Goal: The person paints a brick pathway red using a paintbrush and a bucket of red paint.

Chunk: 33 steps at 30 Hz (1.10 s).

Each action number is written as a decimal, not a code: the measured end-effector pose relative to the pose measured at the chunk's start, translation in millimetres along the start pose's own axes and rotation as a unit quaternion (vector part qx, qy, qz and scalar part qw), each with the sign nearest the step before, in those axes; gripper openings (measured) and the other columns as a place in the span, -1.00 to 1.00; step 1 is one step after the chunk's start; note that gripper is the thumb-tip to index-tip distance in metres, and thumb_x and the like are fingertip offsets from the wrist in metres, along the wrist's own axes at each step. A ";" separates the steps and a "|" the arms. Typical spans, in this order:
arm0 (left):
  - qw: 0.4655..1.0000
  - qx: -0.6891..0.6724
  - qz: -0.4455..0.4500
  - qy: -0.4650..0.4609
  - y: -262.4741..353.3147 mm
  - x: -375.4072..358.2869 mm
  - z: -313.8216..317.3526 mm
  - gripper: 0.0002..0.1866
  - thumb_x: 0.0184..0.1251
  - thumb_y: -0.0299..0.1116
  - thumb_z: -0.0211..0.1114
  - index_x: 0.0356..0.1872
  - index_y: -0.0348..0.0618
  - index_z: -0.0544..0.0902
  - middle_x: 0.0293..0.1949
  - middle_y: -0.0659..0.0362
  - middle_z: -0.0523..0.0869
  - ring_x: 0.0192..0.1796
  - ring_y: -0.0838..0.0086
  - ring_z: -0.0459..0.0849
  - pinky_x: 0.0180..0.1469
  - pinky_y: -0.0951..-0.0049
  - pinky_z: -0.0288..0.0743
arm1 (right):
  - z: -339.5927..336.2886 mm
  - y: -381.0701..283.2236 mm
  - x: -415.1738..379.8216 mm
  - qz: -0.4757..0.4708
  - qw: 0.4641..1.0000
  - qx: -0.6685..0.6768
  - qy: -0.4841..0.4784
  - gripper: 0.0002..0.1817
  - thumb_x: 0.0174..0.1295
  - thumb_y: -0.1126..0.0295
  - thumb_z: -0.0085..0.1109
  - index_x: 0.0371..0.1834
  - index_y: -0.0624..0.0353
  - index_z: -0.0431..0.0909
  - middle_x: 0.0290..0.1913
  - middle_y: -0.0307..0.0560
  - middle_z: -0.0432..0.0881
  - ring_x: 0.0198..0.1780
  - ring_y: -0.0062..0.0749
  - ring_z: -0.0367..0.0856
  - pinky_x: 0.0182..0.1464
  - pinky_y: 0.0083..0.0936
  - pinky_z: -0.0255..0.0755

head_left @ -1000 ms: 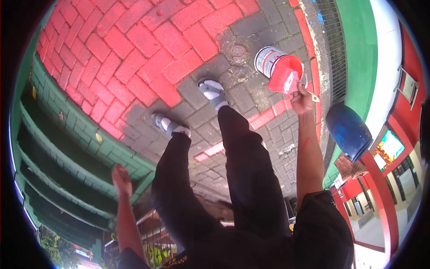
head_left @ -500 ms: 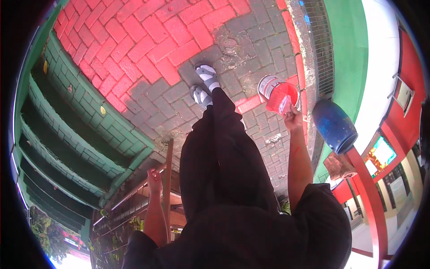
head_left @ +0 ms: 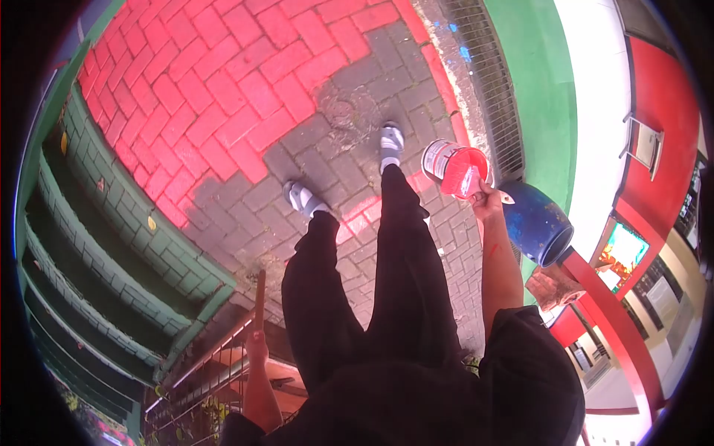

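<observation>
My right hand (head_left: 487,202) is closed around a wide paintbrush (head_left: 464,178), whose bristles are coated in red paint. Its pale handle end sticks out beyond my fingers. Right at the brush is a paint bucket (head_left: 439,157) with a printed label and a red-smeared inside; brush and fingers overlap its rim. My left hand (head_left: 256,347) hangs low on the other side with its fingers curled in, and overlaps a brown wooden bar (head_left: 260,297) in this view. My feet, in grey and white footwear, stand apart on grey pavers (head_left: 286,160).
Bright red painted pavers (head_left: 216,89) cover the ground ahead. A blue barrel (head_left: 532,223) stands at the right, near a drain grate (head_left: 491,89) and a green wall base (head_left: 547,97). Green steps (head_left: 111,253) rise on the left. A cut log (head_left: 554,286) lies by a red post.
My feet have gone from close together to a wide stride. The right hand stays on the brush, with the bucket still beside it. My left hand has swung back toward my body.
</observation>
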<state>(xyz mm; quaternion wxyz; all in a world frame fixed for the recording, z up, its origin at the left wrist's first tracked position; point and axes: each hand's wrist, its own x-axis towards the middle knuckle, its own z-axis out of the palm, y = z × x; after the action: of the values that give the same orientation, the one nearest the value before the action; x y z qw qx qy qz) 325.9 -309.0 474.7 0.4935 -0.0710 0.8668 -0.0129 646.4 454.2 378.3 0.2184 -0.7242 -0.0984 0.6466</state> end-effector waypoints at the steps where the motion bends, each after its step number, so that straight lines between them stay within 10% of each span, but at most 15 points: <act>1: 1.000 0.004 -0.020 -0.004 -2.8 -3.5 8.4 -0.69 0.54 -0.19 0.29 0.02 -0.25 0.67 -0.13 -0.05 0.80 -0.04 0.16 0.78 0.05 0.16 0.63 | 0.0 -7.1 16.0 -0.001 1.000 0.003 0.000 -0.89 0.38 0.38 0.32 -0.08 0.03 0.64 -0.10 -0.15 0.81 -0.06 -0.27 0.79 0.03 -0.18 0.65; 10: 0.991 0.097 -0.070 -0.059 131.3 -119.8 72.4 -0.56 0.63 -0.04 0.12 -0.04 -0.30 0.65 -0.11 -0.17 0.77 0.03 -0.06 0.75 0.10 -0.01 0.59 | 19.5 -91.4 210.4 0.041 0.995 -0.043 -0.076 -0.86 0.34 0.36 0.35 -0.08 0.02 0.66 -0.10 -0.23 0.81 -0.09 -0.33 0.78 0.05 -0.13 0.62; 15: 0.985 0.025 -0.129 -0.110 234.1 -160.8 108.2 -0.67 0.58 -0.13 0.23 -0.07 -0.26 0.66 -0.23 -0.06 0.82 -0.20 0.17 0.82 -0.12 0.16 0.67 | 32.9 -136.8 331.4 0.024 0.994 -0.066 -0.082 -0.66 0.37 0.40 0.32 0.18 0.08 0.52 0.11 -0.20 0.72 0.15 -0.30 0.64 0.19 -0.14 0.48; 33: 0.960 0.199 -0.032 -0.195 222.8 -243.0 97.1 -0.64 0.35 -0.07 0.36 -0.14 -0.20 0.75 -0.22 -0.13 0.81 -0.08 -0.07 0.80 -0.11 0.02 0.63 | 72.2 -259.9 487.9 0.016 0.996 0.032 -0.083 -0.82 0.37 0.48 0.29 0.01 0.16 0.65 -0.04 -0.14 0.76 -0.01 -0.31 0.70 0.16 -0.11 0.53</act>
<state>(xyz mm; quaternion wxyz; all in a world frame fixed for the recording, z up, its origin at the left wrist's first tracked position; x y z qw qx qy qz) 506.7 -50.9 611.8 0.6562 -0.0002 0.7310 -0.1873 682.5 905.4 52.7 0.2217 -0.6620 -0.0839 0.7111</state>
